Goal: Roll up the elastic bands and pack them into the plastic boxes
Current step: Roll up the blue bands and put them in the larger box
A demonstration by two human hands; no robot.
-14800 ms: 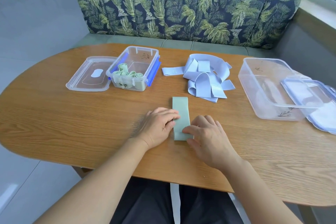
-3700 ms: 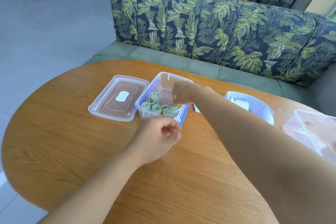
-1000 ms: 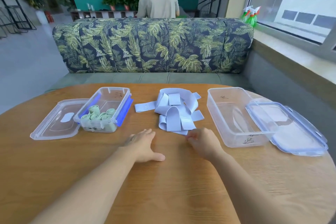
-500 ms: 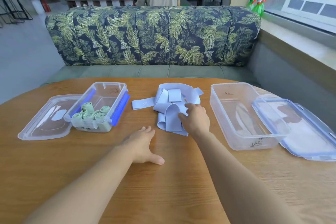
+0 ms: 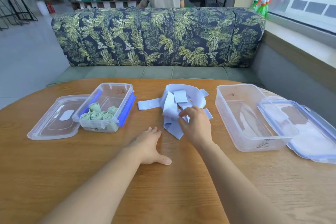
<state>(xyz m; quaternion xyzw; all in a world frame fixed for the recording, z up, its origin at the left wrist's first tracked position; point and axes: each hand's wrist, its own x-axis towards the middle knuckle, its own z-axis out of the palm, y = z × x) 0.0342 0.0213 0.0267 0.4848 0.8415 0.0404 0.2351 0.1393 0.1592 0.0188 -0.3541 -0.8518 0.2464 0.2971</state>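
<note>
Two boxes: the small box point(image 5: 116, 87) on the left is holding the green rolls point(image 5: 98, 114); the large box point(image 5: 236, 87) on the right is standing empty.
Lids: the small lid point(image 5: 54, 127) is lying beside its box, and the large lid point(image 5: 309, 132) is overlapping the right rim of the large box.
Pale blue bands point(image 5: 174, 103): these are lying in a loose, crossed heap on the table point(image 5: 163, 187) between the boxes, with one end trailing toward the small box.
Right hand point(image 5: 196, 125): its fingers are curling into the near side of the heap, and the thumb and forefinger seem to be pinching a single strip.
Left hand point(image 5: 149, 143): it is lying flat on the wood with straight fingers, gripping nothing and sitting just short of the heap.
Tangle risk: the strips are looping over one another, so a pull on one is probably going to drag its neighbours along or sweep some toward the table edge.
Stretch risk: elastic being tugged against a snag is likely to spring back out of the pinch.
Rolling risk: with the left hand pinning nothing, a freed strip is liable to twist, giving a slack roll that is going to unwind in the box.
Lid risk: the large lid is crowding the box mouth and may be getting in the way of packing.
</note>
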